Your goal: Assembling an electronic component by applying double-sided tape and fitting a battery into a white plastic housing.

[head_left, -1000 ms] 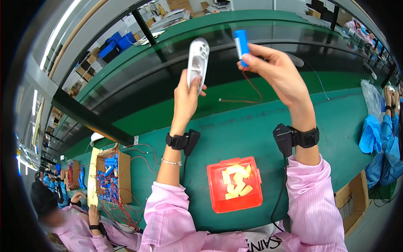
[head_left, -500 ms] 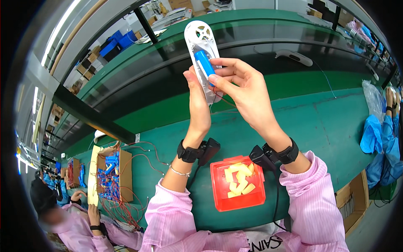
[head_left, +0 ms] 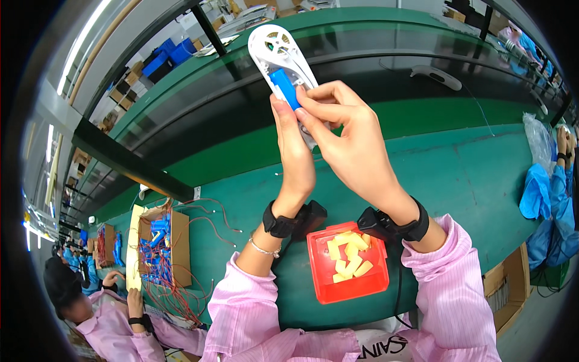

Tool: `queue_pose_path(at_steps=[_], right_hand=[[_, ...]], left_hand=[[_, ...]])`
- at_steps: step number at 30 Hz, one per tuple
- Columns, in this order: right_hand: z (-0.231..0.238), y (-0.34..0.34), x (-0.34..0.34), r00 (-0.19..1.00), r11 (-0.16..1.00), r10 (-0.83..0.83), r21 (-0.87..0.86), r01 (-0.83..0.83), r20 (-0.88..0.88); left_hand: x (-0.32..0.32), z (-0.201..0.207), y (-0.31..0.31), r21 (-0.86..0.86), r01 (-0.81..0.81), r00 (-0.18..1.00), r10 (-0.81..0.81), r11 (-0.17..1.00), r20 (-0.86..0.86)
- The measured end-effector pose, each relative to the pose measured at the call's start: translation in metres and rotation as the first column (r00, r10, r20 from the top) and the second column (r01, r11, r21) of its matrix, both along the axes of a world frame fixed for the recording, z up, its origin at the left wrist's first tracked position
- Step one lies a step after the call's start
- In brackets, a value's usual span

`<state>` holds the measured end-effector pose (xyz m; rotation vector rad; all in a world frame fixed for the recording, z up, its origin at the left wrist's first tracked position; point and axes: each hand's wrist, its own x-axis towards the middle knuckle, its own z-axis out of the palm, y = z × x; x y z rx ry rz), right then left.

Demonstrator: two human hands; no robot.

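The right hand (head_left: 356, 139) pinched the blue battery (head_left: 282, 85) by its near end against the white shell (head_left: 278, 59), which the left hand (head_left: 297, 163) cradled beside that grip. It looked like the fitting step, seemingly calling next for gentle pressing.

Bright, even light, glowing tube lamp (head_left: 85, 46) at upper left, black fisheye rim, outer lines bent, centre sharp

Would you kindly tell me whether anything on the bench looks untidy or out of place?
Yes: at left, red wires spill in a tangle from the cardboard box onto the green bench, which looks untidy.
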<state>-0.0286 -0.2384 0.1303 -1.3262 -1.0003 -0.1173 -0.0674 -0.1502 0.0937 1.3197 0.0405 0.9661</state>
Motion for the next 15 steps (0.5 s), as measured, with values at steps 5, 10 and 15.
queue_pose_path(at_steps=[5,10,15], right_hand=[[0.000,-0.002,0.013,0.981,0.988,-0.151,0.032,0.148,0.121],[0.001,0.003,0.023,0.932,0.927,0.291,0.303,-0.219,-0.215],[0.012,-0.010,0.035,0.766,0.834,0.538,0.351,-0.425,-0.350]], left_hand=[[-0.007,0.008,0.020,0.095,0.052,0.994,-0.042,0.994,-0.104],[-0.017,0.028,0.003,0.170,0.113,0.987,-0.091,0.979,-0.129],[-0.021,0.026,-0.008,0.171,0.226,0.967,-0.200,0.959,-0.159]])
